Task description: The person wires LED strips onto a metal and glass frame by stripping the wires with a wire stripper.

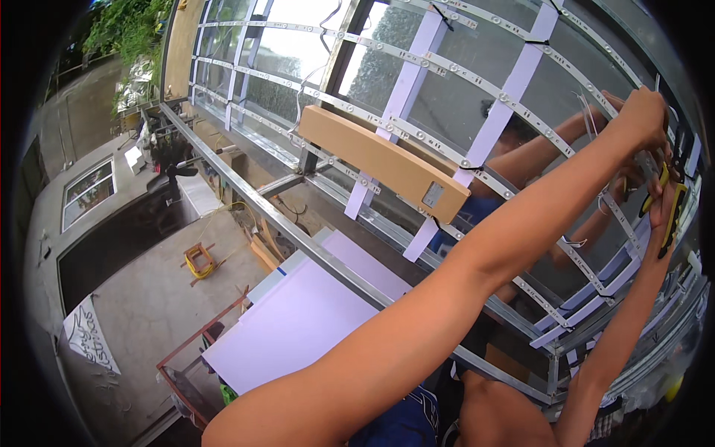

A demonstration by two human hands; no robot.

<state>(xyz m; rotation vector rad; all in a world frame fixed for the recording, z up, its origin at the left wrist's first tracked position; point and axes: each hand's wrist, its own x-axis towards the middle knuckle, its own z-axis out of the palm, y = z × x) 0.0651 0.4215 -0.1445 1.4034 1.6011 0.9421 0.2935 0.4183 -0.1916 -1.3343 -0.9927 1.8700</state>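
Note:
At the far right, my left hand point(642, 123) is closed, its fingertips curled down at the edge of a shiny dark panel; what they pinch is hidden. Just below it, my right hand point(657, 200) grips a pair of pliers point(676, 216) with yellow and black handles. The pliers' jaws point up beside my left fingers. Around both hands run LED strips point(521, 112), tied with black ties to pale lilac slats point(514, 93). The glossy panel behind them mirrors my arms.
A long cardboard box point(380, 160) lies across the LED strips. A metal frame rail point(275, 212) borders the work on the left. Below it are pale sheets point(305, 316), and a yellow cord reel point(199, 262) sits on the concrete floor.

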